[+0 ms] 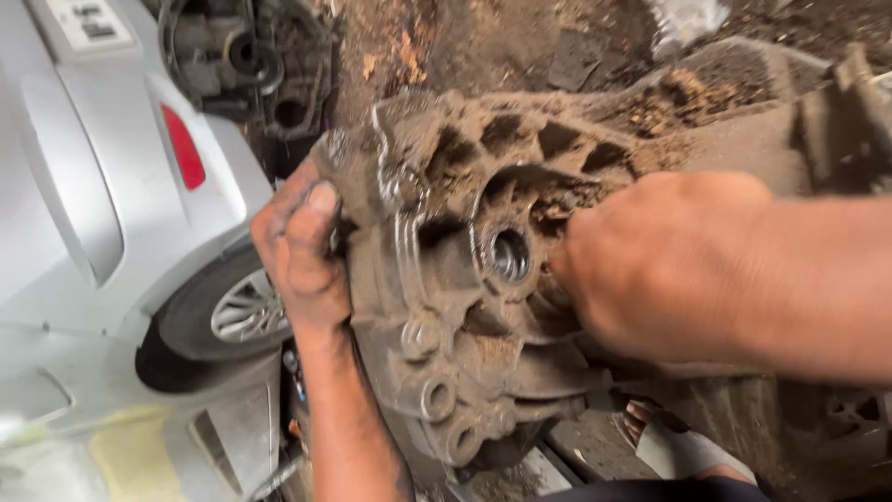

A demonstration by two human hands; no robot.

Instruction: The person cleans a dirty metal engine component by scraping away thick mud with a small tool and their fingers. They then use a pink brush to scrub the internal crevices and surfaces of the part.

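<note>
Silver car (84, 177): parked at far left, red tail lamp and one alloy wheel (243, 311) in view.
Left hand (302, 251): grimy, clamped on the left rim of the housing, thumb pressed against its edge.
Housing (446, 307): a mud-caked cast-metal gearbox casing, ribbed, standing on edge at centre between both hands, its round bore (509, 253) facing the camera.
Right hand (650, 265): fist clenched against the casing just right of the bore; whether it holds anything, I cannot tell.
Foot (674, 444): in a sandal, below the right forearm, on dirty ground.
</note>
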